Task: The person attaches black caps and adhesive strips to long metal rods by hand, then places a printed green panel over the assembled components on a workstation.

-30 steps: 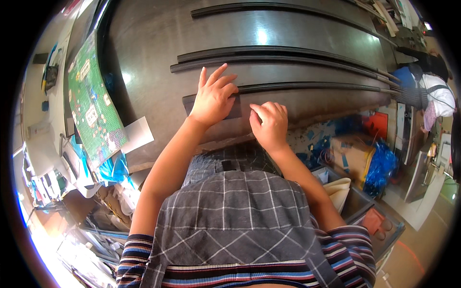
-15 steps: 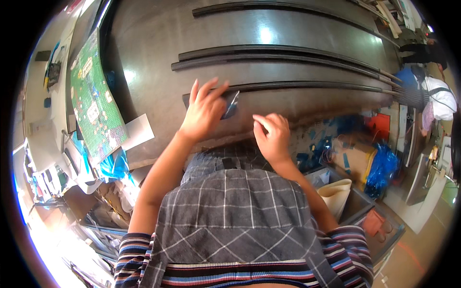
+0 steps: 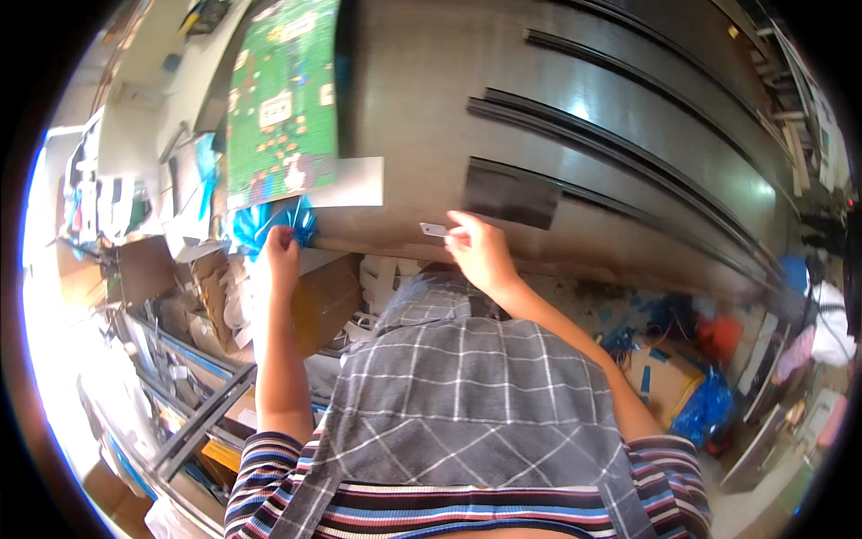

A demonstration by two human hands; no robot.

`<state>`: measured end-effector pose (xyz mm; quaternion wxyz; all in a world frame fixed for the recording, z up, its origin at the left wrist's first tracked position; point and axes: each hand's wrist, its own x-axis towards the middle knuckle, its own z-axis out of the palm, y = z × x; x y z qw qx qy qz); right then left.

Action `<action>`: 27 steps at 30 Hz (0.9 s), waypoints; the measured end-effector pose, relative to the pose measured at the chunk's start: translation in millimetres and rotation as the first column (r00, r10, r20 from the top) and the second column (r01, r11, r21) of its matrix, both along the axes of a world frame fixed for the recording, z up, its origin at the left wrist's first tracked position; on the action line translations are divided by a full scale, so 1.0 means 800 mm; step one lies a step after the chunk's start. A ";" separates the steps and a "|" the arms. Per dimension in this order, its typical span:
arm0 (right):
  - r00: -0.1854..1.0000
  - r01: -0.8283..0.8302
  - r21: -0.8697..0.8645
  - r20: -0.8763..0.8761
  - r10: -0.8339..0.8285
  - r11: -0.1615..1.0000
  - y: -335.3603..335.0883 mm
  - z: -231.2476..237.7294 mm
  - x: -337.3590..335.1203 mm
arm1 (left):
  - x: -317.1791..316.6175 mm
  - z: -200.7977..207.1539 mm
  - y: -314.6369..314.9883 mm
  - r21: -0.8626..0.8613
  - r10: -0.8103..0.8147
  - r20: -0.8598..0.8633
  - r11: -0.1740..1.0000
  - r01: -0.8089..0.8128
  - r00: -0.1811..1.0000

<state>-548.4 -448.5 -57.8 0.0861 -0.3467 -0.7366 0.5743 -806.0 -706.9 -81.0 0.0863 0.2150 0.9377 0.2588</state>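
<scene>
My left hand (image 3: 280, 253) is at the table's front edge, fingers pinched together at the crumpled blue plastic film (image 3: 256, 230). What lies between the fingertips is partly hidden, but they seem to grip the film. Over the front of the table, my right hand (image 3: 483, 253) pinches one end of a small flat pale piece (image 3: 433, 230) with a dark dot near its tip. Just beyond that hand, a dark rectangular sheet (image 3: 510, 194) lies flat, touching the end of a long black strip (image 3: 615, 208).
Several long black strips (image 3: 611, 126) run across the grey metal table (image 3: 404, 99). A green patterned board (image 3: 285, 103) and a white sheet (image 3: 355, 182) lie at left. Cardboard and a metal frame (image 3: 202, 422) stand below left. Another person (image 3: 826, 314) is at far right.
My view has turned left. My left hand has moved from above the dark sheet to the blue film. My right hand now holds the small pale piece near the table's front edge.
</scene>
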 end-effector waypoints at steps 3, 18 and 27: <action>0.996 -0.093 0.401 0.047 0.082 0.911 0.021 0.043 0.031 | -0.075 -0.055 -0.088 0.113 0.334 0.002 0.936 -0.332 0.943; 0.819 -0.408 0.719 0.561 -0.123 0.563 0.230 0.031 0.150 | -0.216 0.002 -0.058 -0.228 0.451 -0.255 0.832 -0.507 0.855; 0.749 -0.481 0.602 0.660 -0.059 0.637 0.249 0.036 0.134 | -0.235 -0.062 -0.052 0.301 0.365 0.419 0.808 -0.506 0.831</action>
